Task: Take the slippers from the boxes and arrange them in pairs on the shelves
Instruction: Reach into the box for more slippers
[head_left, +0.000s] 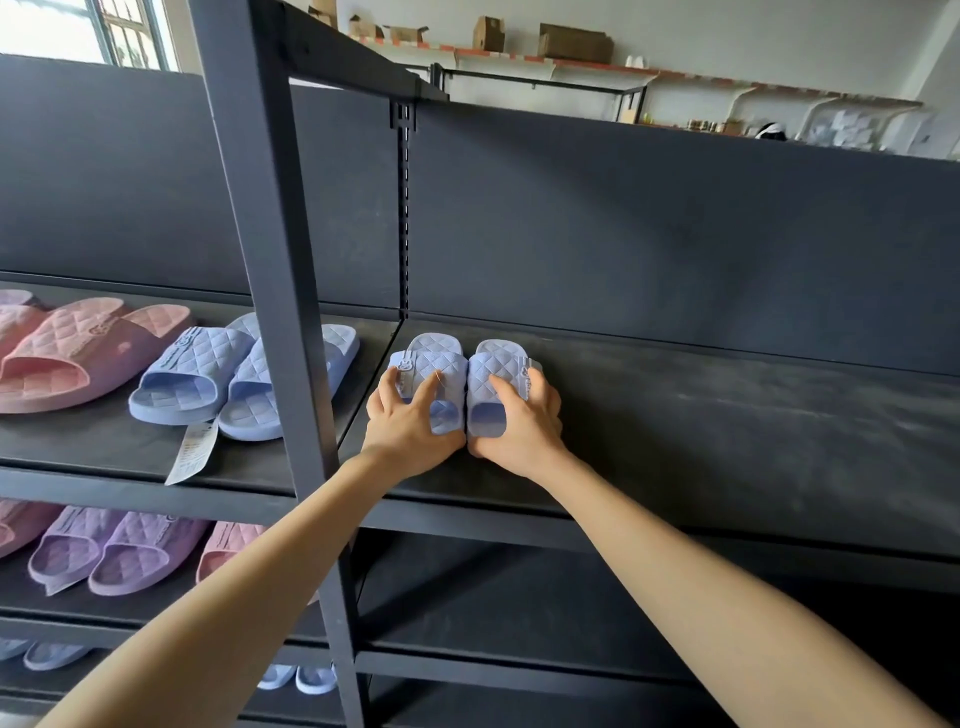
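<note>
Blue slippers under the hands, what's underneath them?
The black shelf lies under the blue slippers. The left hand and right hand grip and cover their near ends, so whether those ends touch the shelf cannot be seen.

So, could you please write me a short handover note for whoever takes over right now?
Left hand grips the left blue slipper; right hand grips the right blue slipper, side by side on the right bay's shelf.
Done: blue pair, pink slippers in the left bay; purple pair below.
Left: release this pair, fetch more; boxes are out of view.
</note>
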